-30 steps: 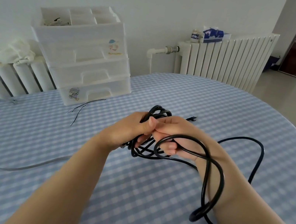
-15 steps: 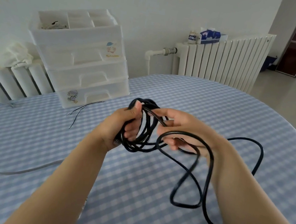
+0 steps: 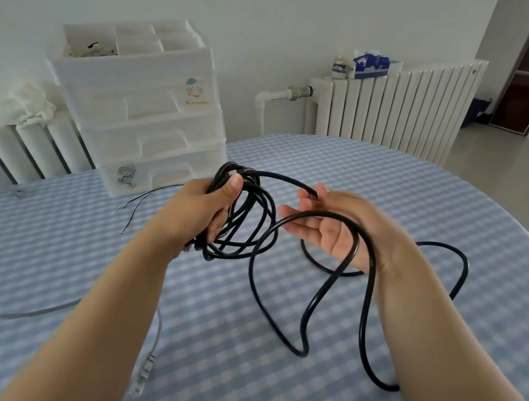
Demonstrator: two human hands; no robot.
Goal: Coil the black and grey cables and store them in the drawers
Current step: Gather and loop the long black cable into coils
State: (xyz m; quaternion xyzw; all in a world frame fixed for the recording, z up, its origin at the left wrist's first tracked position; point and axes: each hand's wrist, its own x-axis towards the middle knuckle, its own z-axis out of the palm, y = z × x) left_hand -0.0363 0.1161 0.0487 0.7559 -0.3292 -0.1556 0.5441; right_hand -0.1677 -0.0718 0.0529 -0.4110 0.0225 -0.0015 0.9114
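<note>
My left hand grips a bundle of coiled loops of the black cable above the table. My right hand is palm up beside it with fingers spread, and a strand of the black cable runs across its palm and wrist. Loose loops hang down onto the cloth, and one sweeps out to the right. The grey cable lies on the table at the left, its plug end by my left forearm. The white drawer unit stands at the back left, all drawers closed.
The round table has a blue checked cloth. Thin black wires lie in front of the drawer unit. White radiators stand behind the table, one with a tissue box on top, one with a cloth on it.
My hands have moved apart and risen. The right hand has opened from a closed grip to a flat palm, and a longer loop of black cable now hangs between the hands.
</note>
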